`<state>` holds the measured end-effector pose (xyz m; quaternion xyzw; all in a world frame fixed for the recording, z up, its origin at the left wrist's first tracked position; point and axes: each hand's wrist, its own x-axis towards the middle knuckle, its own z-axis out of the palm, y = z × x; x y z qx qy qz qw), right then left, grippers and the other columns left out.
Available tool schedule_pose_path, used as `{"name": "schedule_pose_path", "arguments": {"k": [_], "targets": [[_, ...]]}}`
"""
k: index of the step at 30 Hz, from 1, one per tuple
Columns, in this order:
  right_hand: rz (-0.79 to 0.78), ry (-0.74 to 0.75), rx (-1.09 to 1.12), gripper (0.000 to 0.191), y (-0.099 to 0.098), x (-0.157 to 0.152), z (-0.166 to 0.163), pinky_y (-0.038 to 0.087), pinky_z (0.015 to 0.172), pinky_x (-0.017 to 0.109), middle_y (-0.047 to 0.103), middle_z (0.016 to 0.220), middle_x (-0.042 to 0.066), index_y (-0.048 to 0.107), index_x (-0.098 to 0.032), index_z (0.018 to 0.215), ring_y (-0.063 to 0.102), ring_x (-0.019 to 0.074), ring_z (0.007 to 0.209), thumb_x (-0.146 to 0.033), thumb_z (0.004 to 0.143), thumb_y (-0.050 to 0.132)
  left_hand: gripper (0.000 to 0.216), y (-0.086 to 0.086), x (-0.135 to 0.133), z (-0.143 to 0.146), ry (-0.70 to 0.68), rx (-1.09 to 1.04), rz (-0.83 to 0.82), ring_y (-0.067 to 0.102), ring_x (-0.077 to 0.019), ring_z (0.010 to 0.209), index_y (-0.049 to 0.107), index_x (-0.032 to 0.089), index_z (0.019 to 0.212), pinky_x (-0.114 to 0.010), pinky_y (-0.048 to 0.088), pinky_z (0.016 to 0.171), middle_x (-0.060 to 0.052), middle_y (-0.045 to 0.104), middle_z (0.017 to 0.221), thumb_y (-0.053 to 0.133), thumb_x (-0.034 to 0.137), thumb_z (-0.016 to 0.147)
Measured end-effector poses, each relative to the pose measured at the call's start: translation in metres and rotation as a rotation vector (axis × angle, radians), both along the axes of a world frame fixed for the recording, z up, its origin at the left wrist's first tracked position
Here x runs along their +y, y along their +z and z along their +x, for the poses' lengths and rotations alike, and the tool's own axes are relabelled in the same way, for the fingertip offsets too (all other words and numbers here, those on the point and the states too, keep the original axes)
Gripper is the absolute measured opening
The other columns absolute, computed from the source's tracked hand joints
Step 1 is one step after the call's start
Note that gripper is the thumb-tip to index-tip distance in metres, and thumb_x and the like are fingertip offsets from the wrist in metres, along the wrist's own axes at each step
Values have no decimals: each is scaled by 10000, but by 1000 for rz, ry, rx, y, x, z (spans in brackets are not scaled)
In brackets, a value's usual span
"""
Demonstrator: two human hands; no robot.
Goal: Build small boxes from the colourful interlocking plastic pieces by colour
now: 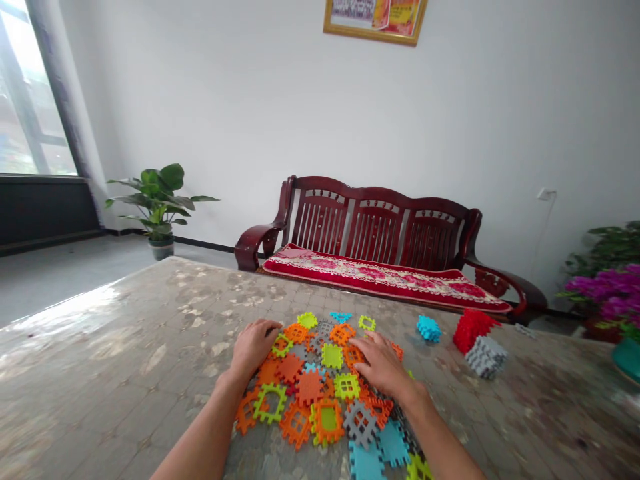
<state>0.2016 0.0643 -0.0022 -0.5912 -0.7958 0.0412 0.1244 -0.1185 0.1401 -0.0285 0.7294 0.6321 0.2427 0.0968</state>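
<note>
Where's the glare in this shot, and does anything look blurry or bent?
In the head view, glare whitens the left side of the tabletop, and the window is washed out; in that same view, the purple flowers look soft, the window leans as if stretched, and the plastic pieces look clearer.

Daylight admitted by the window (35,100) at left, panes washed out, white glare cast along the left edge of the tabletop (190,323), wall (240,100) softly lit, outer edges stretched by wide-angle distortion, purple flowers (613,293) blurred, fine detail softened.
</note>
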Motion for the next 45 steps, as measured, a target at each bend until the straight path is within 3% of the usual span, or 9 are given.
{"name": "schedule_pose_path", "arguments": {"k": [7,14,17,23,29,33,38,41,45], "targets": [[84,107,-99,362,6,9,-3,400,964,365,671,1085,62,620,-221,1148,539,243,1057,-249,787,618,341,3,-2,2,12,-5,-14,635,-198,1056,743,295,1010,-274,449,913,-10,723,1106,438,336,864],[144,-7,12,400,20,6,0,429,914,330,656,1027,64,594,-206,1123,565,228,1016,-295,740,668,339,2,-1,1,-7,-3,-4,645,-192,1028,745,277,1002,-265,449,899,-20,729,1096,443,351,866],[182,-82,111,432,23,1,22,432,924,339,669,1014,49,566,-216,1163,586,219,1013,-285,745,645,353,1,0,0,-17,-4,-7,643,-196,1034,741,267,1013,-271,448,905,-29,725,1109,430,349,869],[212,-293,151,461,16,-17,100,464,897,377,695,976,44,578,-218,1148,625,240,985,-318,703,645,346,-2,4,-2,-11,-9,-25,638,-202,1044,743,283,1005,-278,448,913,-16,728,1098,439,359,858],[168,-335,97,492,5,-35,146,451,955,417,690,1086,106,589,-169,1197,616,275,1049,-339,738,632,357,-1,4,-2,-20,1,-28,637,-200,1046,737,274,1015,-277,444,916,-19,725,1113,426,367,868],[151,-243,174,620,-2,-66,124,381,1070,459,572,1343,122,532,-214,1327,513,295,1252,-428,760,661,362,-1,3,-2,-11,0,-30,633,-204,1065,734,273,1021,-279,444,921,-19,723,1125,419,371,871],[-20,200,205,977,-6,-118,67,255,1155,547,403,1515,79,376,-341,1463,345,364,1394,-645,620,763,360,-2,4,-3,-15,8,-26,636,-199,1066,733,281,1020,-268,448,915,-14,723,1123,420,374,870],[-87,300,172,894,-6,-129,45,232,1168,548,383,1529,34,325,-401,1475,326,342,1410,-632,701,709,356,-3,5,-3,-12,9,-16,638,-201,1061,736,286,1016,-266,452,907,-15,724,1121,425,377,868],[-99,273,148,853,-4,-116,32,220,1174,537,380,1532,45,347,-382,1470,324,330,1412,-641,726,676,346,-4,5,-3,-4,3,-9,645,-197,1041,743,291,997,-257,458,893,-9,729,1114,434,370,862]]}}
